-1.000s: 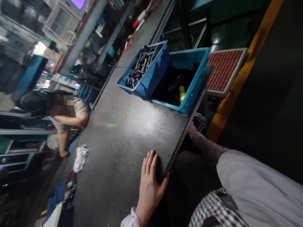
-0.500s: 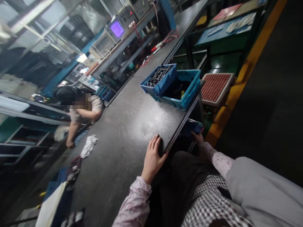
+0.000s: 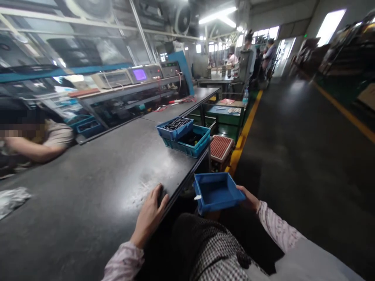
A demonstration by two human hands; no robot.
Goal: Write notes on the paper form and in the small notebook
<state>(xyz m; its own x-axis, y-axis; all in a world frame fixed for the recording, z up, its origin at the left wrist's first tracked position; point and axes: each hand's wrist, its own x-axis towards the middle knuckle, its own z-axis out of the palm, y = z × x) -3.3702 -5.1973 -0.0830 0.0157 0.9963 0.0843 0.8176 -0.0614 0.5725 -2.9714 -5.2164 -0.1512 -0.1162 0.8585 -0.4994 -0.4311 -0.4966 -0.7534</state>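
Beyond the right edge of the table (image 3: pixel 96 183), off its surface, the right hand (image 3: pixel 249 198) holds a small blue bin (image 3: pixel 217 192) by its far side; the grip is closed on the rim, and the bin looks empty. Its open face points up. The left hand (image 3: pixel 150 214) lies flat on the table edge, fingers spread, holding nothing. The bin is just right of this hand, lower than the tabletop, and well apart from the two blue crates (image 3: pixel 184 136) further along the table.
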